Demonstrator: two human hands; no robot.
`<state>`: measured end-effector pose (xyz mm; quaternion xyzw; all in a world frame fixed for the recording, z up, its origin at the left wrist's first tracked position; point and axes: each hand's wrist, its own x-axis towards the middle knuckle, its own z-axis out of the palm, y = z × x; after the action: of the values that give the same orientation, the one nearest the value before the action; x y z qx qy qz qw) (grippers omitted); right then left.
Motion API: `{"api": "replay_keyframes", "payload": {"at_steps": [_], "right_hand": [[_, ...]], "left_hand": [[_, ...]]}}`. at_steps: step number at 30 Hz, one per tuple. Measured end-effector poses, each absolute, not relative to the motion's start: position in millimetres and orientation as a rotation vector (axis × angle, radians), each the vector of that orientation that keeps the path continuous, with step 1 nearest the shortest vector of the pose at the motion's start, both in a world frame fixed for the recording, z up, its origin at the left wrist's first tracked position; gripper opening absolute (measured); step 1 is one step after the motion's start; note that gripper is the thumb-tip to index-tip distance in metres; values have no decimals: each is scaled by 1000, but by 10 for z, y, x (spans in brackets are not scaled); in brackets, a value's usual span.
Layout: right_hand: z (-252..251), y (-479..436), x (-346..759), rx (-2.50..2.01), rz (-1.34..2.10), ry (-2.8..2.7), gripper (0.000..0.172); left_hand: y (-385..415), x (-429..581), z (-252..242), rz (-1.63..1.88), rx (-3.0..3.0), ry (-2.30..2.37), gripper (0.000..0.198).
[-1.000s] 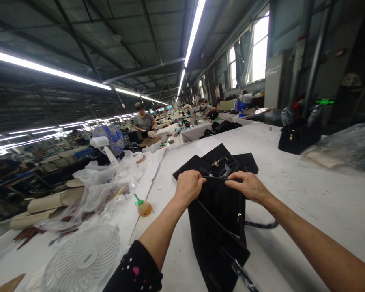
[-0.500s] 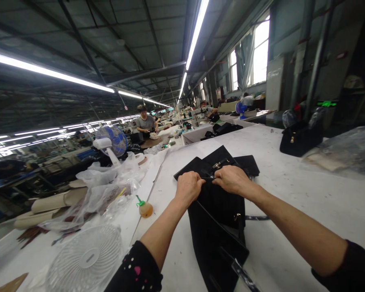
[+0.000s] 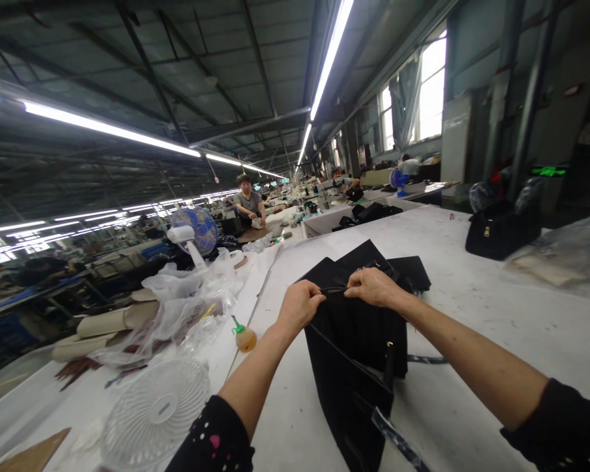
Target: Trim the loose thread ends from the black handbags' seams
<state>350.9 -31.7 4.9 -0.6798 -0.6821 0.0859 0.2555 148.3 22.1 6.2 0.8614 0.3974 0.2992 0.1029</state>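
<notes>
Nearest me, below the grip, the black bag [image 3: 358, 334] lies toward me in soft, matte, ribbed panels, with a small gold fitting and a glossy strap. My left hand [image 3: 299, 305] is clenched on the bag's top edge. My right hand [image 3: 373, 286], just beside it, pinches the same edge along what looks like a zip line; the fingers hide any pull. I judge it goes best with the left anchoring, the edge taut and flat, and the right drawing straight along it.

Left of the grip are a ribbed white fan [image 3: 155, 413], a small amber bottle [image 3: 246, 339] and crinkled clear plastic bags [image 3: 187, 308]. Just beyond lie flat black panels [image 3: 413, 272]. Far right, a boxy handbag [image 3: 501, 233] sits on the white table [image 3: 496, 314].
</notes>
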Motion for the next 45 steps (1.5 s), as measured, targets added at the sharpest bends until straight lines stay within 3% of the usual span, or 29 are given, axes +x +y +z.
{"api": "replay_keyframes", "payload": {"at_steps": [33,37,41,45], "right_hand": [[173,-268,3064,-1867,3,-2072,25],[213,-311,3022,-1885,-13,-2083,23],[283,-501,3090,-1893,-26,-2107,18],[251,-638,3175,-1902,16,-2112,18]], "left_hand": [[169,1531,100,868,2507,1410,13],[98,1350,138,777,2368,1353,44],[76,1149,239,478,2204,1150,32],[201,1112,275,442,2043,995,25]]}}
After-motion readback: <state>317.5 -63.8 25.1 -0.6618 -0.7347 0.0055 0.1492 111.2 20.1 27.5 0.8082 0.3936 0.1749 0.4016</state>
